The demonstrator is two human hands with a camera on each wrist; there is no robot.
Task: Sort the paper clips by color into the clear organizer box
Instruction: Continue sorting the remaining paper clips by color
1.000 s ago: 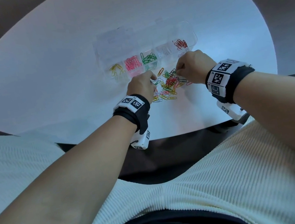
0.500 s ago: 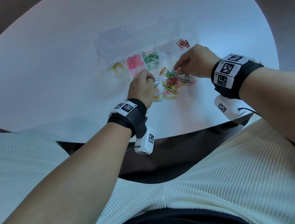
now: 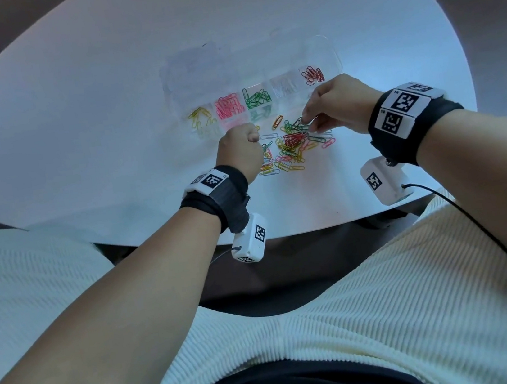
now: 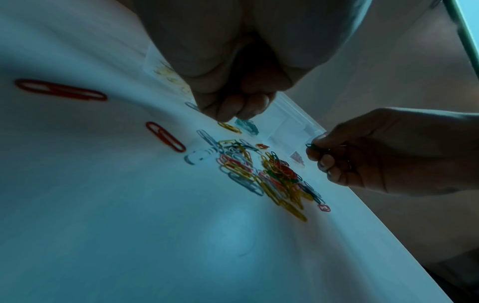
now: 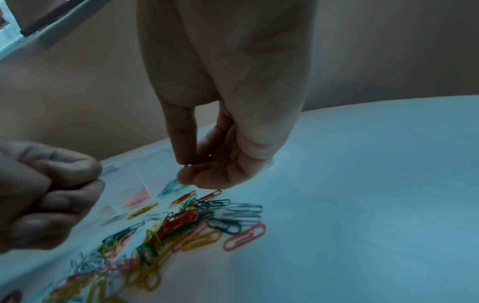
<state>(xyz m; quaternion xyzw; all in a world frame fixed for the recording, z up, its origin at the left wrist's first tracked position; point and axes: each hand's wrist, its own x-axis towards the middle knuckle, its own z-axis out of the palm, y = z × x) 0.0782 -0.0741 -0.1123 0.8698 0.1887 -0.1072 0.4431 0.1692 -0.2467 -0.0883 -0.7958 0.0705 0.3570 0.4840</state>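
R hand (image 3: 336,105) rose — fingers (image 5: 181,143) pinch green clip (image 4: 314,148).

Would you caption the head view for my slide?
Right hand pinches a green clip above the mixed pile.

Black wristbands (image 3: 415,126) with white coded tags, white camera boxes (image 3: 386,181), cream ribbed top (image 3: 393,318).

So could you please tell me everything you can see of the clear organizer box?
The clear organizer box is a long, transparent, plastic-looking tray lying flat on the white table, beyond the loose clip pile. Thin walls divide its near row into compartments holding, left to right, yellow, pink, green, pale and red clips. The far part looks empty and hazy. Neither hand appears to touch it.
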